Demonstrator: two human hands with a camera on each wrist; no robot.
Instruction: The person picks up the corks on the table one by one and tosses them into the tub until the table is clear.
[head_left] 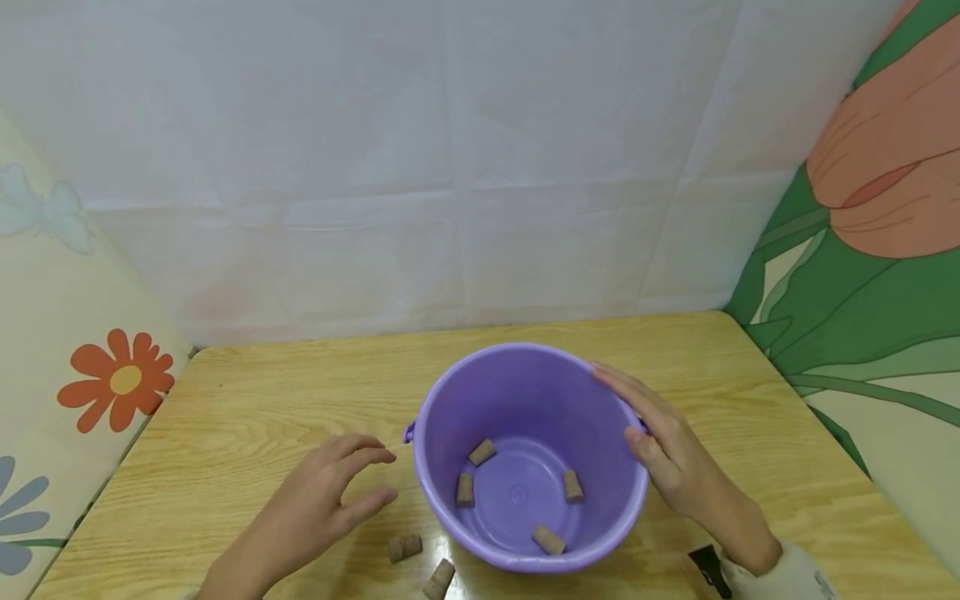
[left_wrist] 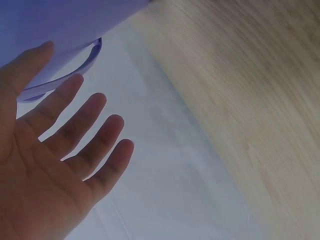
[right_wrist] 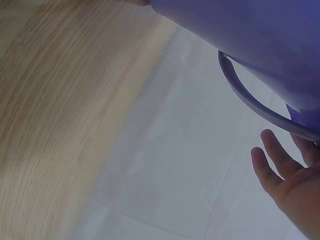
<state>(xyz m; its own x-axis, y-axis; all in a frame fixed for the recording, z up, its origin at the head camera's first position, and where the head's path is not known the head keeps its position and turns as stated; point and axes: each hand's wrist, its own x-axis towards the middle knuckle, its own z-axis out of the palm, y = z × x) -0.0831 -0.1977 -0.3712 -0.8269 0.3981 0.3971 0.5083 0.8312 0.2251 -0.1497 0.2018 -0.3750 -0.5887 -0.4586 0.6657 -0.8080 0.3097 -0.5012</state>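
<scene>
Purple plastic made up the bucket (head_left: 517, 387), which stood upright on the wood-grained counter (head_left: 300, 392) just below and right of the frame's centre. Four brown corks (head_left: 549, 540) lay inside on its floor, spread around the edge; more corks (head_left: 439, 579) lay on the counter at lower centre, near the bucket's left side.

At lower left, the left hand (head_left: 330, 492) hovered near the bucket and those loose corks, open — thumb and fingers apart. At lower right, the right hand (head_left: 667, 450) rested on the bucket's rim, its fingers nearly straight, the thumb tip lying over the edge. The right wrist view showed the bucket's handle (right_wrist: 245, 96) hanging outside, close to the fingers.

White sheeting (head_left: 450, 167) filled the upper frame, flower-painted panels (head_left: 892, 200) rose left and right — and a black object (head_left: 708, 569) sat beside the right sleeve (head_left: 780, 575).
</scene>
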